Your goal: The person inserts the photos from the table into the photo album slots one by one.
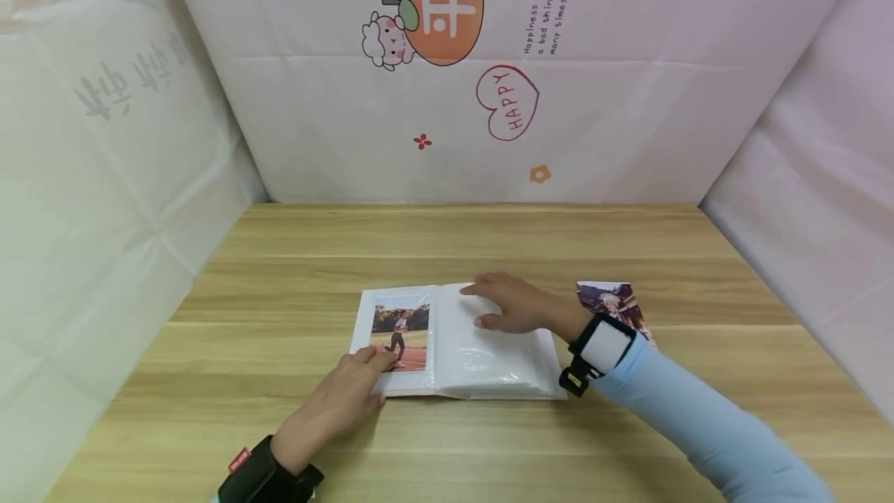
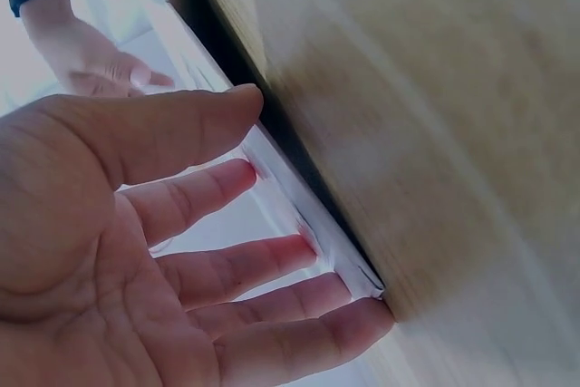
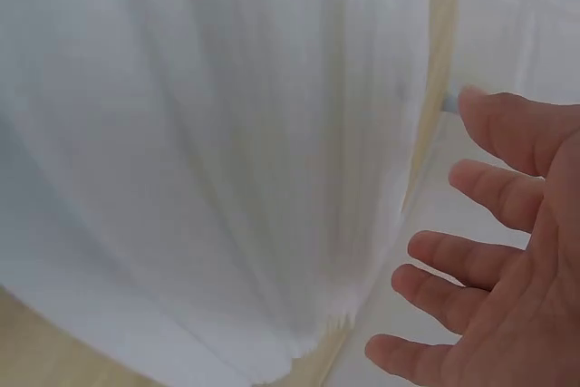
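Note:
An open photo album [image 1: 492, 363] lies on the wooden table, with clear-sleeved white pages. Its left page holds a photo [image 1: 400, 324] of a person on a red track. My left hand [image 1: 345, 394] rests at the lower left edge of that page, over the photo's lower corner; in the left wrist view its fingers [image 2: 272, 265] reach across the album's edge, extended. Over the upper part of the blank right page is my right hand [image 1: 513, 303]. Its fingers [image 3: 498, 192] are spread and loosely bent beside a whitish, translucent sheet [image 3: 227, 178], with nothing between them.
A loose photo [image 1: 615, 303] lies on the table right of the album, partly hidden behind the right wrist. White printed cloth [image 1: 314, 130] walls in the wooden table [image 1: 279, 254] at the back and both sides. Each wrist wears a black strap.

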{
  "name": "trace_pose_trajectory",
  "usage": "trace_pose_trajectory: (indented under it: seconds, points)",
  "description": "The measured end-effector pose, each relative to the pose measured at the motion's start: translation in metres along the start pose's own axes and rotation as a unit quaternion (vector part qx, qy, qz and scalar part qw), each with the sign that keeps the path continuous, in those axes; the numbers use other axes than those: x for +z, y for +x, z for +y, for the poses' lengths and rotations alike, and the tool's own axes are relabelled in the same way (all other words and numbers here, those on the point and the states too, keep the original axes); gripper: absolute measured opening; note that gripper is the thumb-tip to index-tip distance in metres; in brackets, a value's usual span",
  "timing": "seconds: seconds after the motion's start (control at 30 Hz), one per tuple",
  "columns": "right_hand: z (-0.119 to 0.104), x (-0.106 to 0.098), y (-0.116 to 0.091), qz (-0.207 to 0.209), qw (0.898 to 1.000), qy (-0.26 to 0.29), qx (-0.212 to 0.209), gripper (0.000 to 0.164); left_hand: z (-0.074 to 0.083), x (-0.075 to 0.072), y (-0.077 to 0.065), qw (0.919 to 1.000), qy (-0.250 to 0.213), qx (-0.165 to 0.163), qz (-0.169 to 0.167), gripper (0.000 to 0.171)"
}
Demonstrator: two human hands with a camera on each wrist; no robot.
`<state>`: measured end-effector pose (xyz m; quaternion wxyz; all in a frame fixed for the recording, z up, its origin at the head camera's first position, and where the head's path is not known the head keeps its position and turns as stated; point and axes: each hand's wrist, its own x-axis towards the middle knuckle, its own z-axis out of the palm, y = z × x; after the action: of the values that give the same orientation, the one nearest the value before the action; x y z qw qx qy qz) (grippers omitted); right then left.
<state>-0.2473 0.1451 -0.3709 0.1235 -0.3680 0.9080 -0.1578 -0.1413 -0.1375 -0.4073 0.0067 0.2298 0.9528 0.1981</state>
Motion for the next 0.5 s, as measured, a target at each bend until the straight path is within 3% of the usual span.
trace_pose_trajectory:
  seconds: [0.2, 0.5]
  points:
    - [0.012, 0.014, -0.020, 0.003, 1.000, 0.014, 0.006, 0.054, 0.000, 0.000, -0.001, 1.0000, -0.004, -0.003, -0.004, 0.049]
    - [0.023, 0.023, -0.050, 0.046, 0.998, 0.029, 0.009, 0.058, -0.001, -0.001, -0.001, 0.9999, -0.007, -0.007, -0.009, 0.050]
